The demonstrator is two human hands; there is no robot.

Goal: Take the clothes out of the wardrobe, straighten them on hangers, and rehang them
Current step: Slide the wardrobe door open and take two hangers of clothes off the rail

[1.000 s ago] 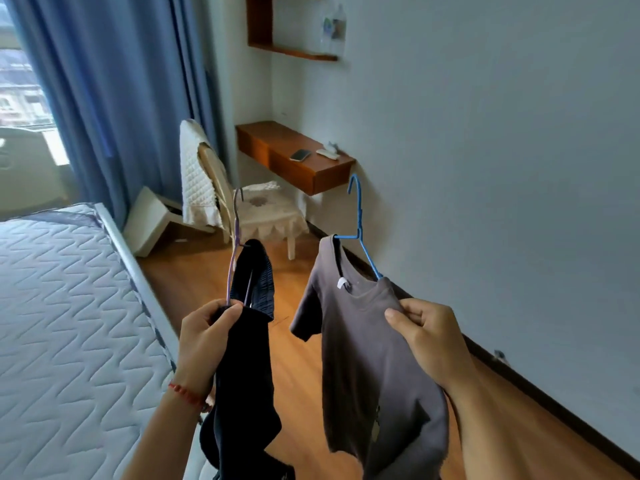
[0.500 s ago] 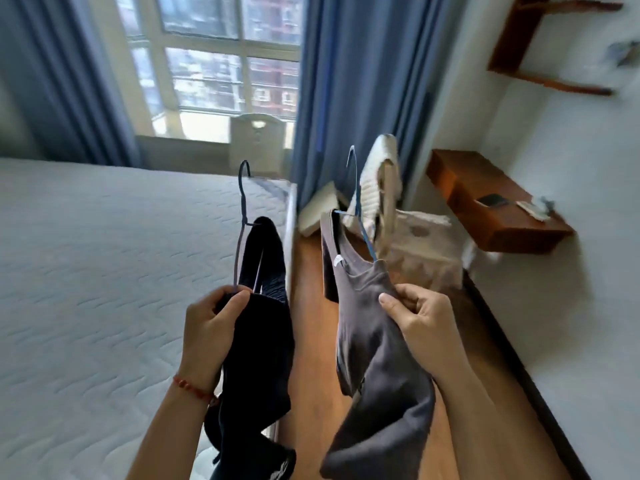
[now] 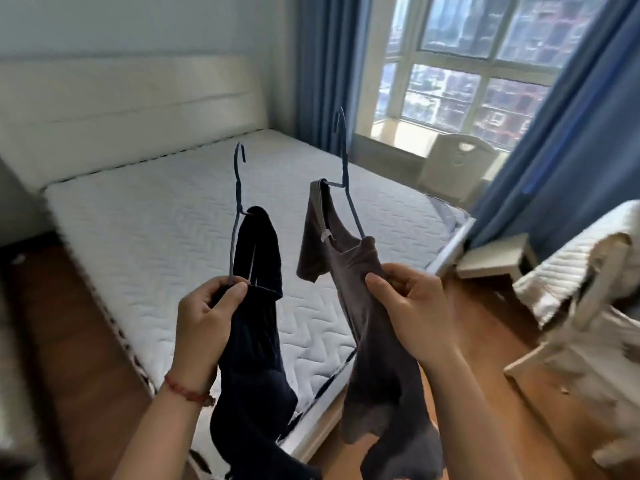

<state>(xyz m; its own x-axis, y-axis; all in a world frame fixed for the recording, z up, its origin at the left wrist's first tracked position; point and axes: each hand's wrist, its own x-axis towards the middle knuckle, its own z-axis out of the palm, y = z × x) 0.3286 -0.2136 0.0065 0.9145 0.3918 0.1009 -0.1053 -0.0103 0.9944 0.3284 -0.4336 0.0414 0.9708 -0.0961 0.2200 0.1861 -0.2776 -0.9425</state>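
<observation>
Grey T-shirt [image 3: 367, 306] and dark garment [image 3: 252, 341] droop crumpled off wire hangers, fingers of each hand pinching one.

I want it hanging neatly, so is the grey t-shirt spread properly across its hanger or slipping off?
Slipping off. The grey t-shirt hangs bunched from one arm of the blue hanger, and the right hand pinches its fabric.

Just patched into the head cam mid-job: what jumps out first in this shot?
Two garments held up at centre: the left hand grips a dark navy garment on a wire hanger, the right hand pinches a grey T-shirt hanging crookedly from a blue hanger. Behind them lies a bare white quilted mattress, with a bright window and blue curtains at upper right.
</observation>
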